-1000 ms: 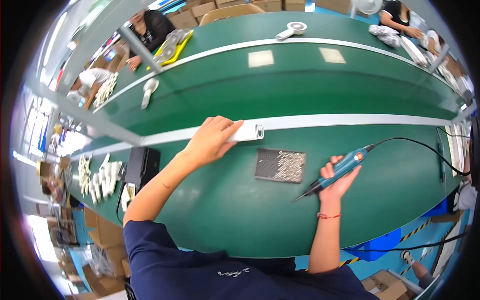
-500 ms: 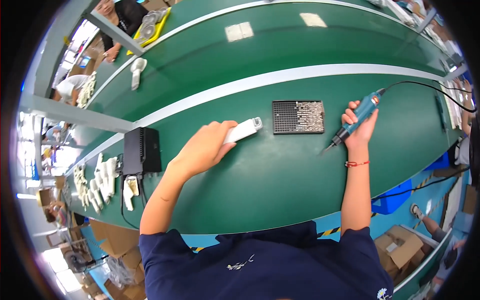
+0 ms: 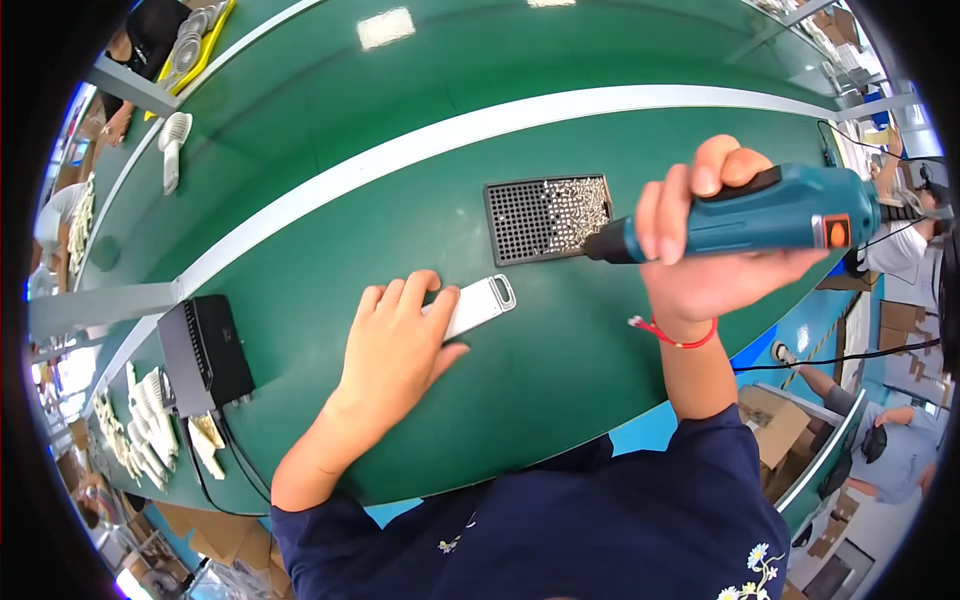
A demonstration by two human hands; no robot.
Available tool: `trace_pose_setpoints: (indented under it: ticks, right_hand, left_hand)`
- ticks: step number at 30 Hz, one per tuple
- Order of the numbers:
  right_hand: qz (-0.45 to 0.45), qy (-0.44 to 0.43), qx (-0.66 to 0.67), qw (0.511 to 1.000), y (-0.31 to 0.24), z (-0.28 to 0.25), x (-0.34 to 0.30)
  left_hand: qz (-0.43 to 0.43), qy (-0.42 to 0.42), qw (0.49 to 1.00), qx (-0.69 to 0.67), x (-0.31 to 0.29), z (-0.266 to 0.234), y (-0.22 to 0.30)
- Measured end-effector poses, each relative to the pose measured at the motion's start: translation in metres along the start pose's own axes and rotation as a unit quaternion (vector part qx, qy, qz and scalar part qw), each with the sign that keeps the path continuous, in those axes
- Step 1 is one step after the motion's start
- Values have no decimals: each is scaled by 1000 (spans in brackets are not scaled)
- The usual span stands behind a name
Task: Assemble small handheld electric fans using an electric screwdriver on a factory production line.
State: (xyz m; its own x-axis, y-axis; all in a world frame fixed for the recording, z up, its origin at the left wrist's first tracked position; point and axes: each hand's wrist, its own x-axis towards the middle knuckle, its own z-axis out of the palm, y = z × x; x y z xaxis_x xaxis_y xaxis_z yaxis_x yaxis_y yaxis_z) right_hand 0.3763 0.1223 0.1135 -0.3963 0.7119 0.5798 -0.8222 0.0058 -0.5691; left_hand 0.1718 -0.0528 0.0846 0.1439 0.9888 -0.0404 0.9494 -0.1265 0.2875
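Screwdriver (image 3: 775, 215) high over the table (image 3: 560, 370), nose overlapping the black tray's (image 3: 519, 220) corner in view — the right hand (image 3: 695, 285) wraps its fingers round it. The left hand (image 3: 398, 340), fingers half bent, covers the white handle's (image 3: 478, 308) near end — how tightly, I can't tell. Its palm faces down. Since half a second ago, the screwdriver has come nearer the camera.

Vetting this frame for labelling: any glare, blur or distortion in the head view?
Head view: fisheye bends the white strip into an arc and blackens the corners; a bright glare patch shows on the green tabletop beyond it; the teal power driver looks slightly soft.
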Motion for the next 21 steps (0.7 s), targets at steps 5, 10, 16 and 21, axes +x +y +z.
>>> trace_pose_setpoints:
  ticks: [5, 10, 16, 21]
  right_hand:
    - [32, -69, -85, 993, 22, -5, 15]
    - [46, 3, -95, 994, 31, -14, 8]
    - [58, 27, -105, 992, 33, -23, 10]
    - [91, 43, -53, 994, 38, -29, 4]
  left_hand:
    - [8, -5, 1000, -10, 8, 6, 3]
    - [28, -28, 998, -42, 14, 14, 1]
    - [19, -33, 996, -77, 16, 17, 2]
    - [16, -31, 996, -84, 16, 16, 1]
